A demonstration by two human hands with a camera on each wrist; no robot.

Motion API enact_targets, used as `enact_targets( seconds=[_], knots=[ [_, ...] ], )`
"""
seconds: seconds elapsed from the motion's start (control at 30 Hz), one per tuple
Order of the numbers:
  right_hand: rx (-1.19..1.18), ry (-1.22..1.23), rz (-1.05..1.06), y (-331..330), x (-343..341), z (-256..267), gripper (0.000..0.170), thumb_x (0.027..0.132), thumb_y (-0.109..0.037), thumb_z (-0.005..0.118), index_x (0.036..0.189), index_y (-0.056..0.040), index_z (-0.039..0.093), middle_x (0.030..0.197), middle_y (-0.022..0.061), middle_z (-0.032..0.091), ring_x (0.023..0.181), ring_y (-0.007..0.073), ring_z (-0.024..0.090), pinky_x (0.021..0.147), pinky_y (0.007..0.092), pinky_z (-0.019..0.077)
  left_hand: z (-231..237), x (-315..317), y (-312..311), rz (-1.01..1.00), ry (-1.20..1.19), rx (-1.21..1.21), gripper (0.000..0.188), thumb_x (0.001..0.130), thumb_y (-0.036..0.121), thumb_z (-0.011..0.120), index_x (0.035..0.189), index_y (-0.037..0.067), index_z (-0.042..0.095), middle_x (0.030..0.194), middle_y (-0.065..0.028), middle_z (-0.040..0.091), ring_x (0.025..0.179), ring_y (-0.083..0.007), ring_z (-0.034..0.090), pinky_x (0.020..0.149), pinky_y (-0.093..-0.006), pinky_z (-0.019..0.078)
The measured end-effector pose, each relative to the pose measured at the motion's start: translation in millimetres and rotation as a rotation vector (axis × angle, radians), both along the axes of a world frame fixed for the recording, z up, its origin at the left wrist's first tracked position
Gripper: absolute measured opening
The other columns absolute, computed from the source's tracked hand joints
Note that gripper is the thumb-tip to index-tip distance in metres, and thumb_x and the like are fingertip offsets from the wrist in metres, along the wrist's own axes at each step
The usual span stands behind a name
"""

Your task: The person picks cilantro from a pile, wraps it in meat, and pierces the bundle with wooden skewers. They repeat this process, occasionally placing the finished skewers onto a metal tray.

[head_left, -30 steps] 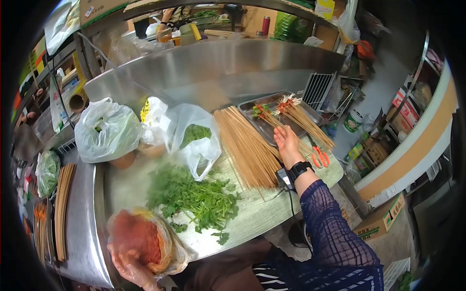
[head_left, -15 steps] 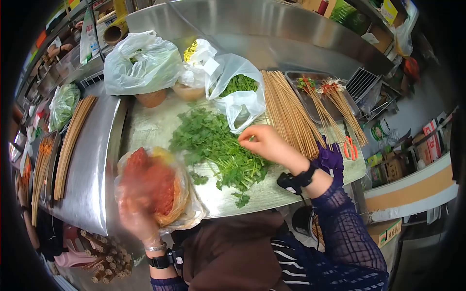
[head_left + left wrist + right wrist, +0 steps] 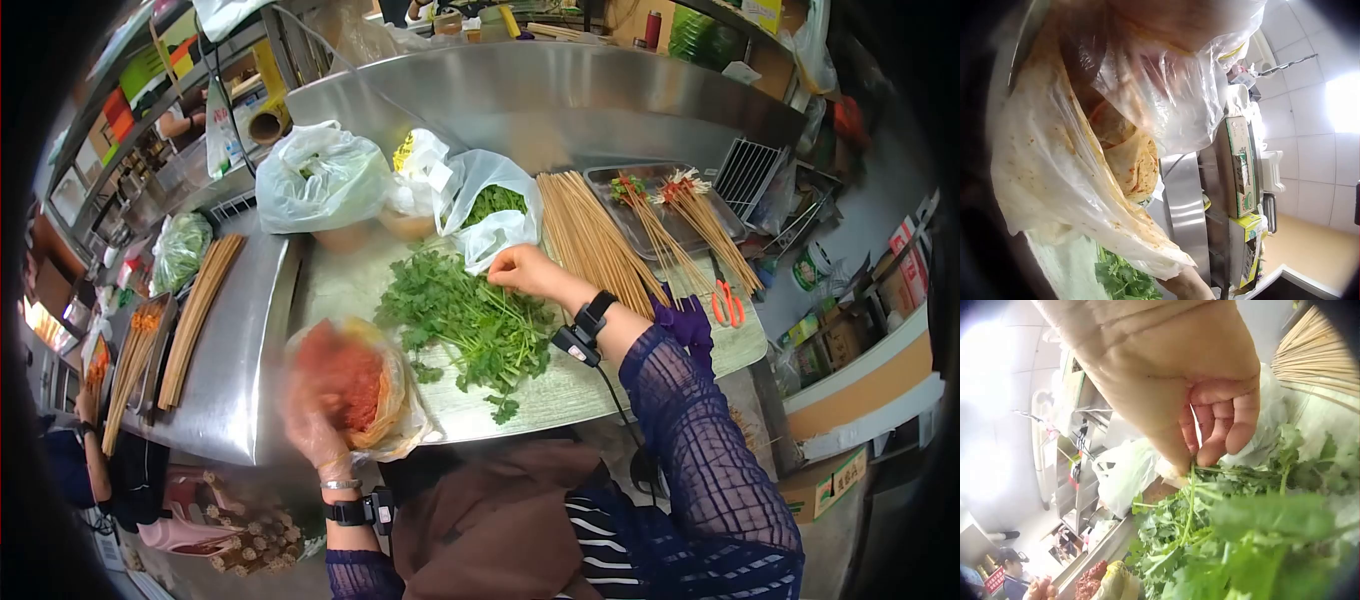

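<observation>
A loose heap of cilantro [image 3: 455, 310] lies on the pale board [image 3: 470, 418]. Over its far right edge, my right hand [image 3: 525, 271] pinches a cilantro sprig [image 3: 1190, 509] between thumb and forefinger, with the stem hanging below the fingertips in the right wrist view. At the board's near left corner sits an open plastic bag [image 3: 410, 420] of red minced filling [image 3: 355, 395]. My left hand [image 3: 312, 425], in a clear plastic glove [image 3: 1175, 103], is at the left side of this filling. A blur covers its fingers, so I cannot tell how they close.
Many bare skewers [image 3: 592, 235] lie right of the cilantro. Behind them a metal tray [image 3: 625, 225] carries filled skewers [image 3: 700, 225]. Orange-handled scissors [image 3: 728, 303] and a purple cloth [image 3: 686, 332] lie at the right. Plastic bags [image 3: 325, 180] line the back.
My right hand has come from above the skewers, leftward to the cilantro, and now pinches a sprig. A purple cloth shows at the board's right edge. My left hand stays by the filling.
</observation>
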State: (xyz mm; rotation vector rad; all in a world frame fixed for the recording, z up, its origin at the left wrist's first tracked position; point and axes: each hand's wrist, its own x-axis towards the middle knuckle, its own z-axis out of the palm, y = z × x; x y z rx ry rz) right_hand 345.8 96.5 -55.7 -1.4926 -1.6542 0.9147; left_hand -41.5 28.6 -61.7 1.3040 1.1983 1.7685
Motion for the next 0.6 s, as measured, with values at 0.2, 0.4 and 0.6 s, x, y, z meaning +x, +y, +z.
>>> enact_targets(
  seconds=[0.2, 0.4, 0.6],
  knots=[
    [-0.170, 0.101, 0.004, -6.9, 6.3, 13.3, 0.016, 0.086, -0.017, 0.061, 0.082, -0.0025, 0.066, 0.073, 0.0040, 0.068, 0.058, 0.0073, 0.059, 0.053, 0.0237, 0.0478, -9.4, -2.9, 7.0, -0.014, 0.027, -0.002, 0.023, 0.095, 0.014, 0.053, 0.112, -0.001, 0.058, 0.087, -0.0063, 0.065, 0.065, -0.0081, 0.059, 0.057, -0.0215, 0.0495],
    [0.188, -0.273, 0.055, 3.5, 12.5, -40.5, 0.009, 0.081, -0.011, 0.059, 0.076, -0.0030, 0.060, 0.058, -0.0001, 0.051, 0.052, 0.0089, 0.050, 0.047, 0.0289, 0.0407, -38.5, -22.4, 23.4, 0.115, 0.314, 0.129, 0.032, 0.086, 0.016, 0.059, 0.114, 0.002, 0.060, 0.106, -0.0129, 0.065, 0.103, -0.0247, 0.059, 0.091, -0.0369, 0.0459],
    [0.042, -0.286, -0.031, -4.6, 8.4, -29.1, 0.017, 0.071, -0.015, 0.068, 0.067, 0.0006, 0.062, 0.055, 0.0093, 0.057, 0.052, 0.0174, 0.055, 0.051, 0.0335, 0.0431, -18.0, 0.1, 11.2, -0.092, -0.139, -0.002, 0.023, 0.093, 0.008, 0.054, 0.115, -0.001, 0.057, 0.096, -0.0044, 0.063, 0.071, -0.0072, 0.058, 0.065, -0.0197, 0.0496]
  ],
)
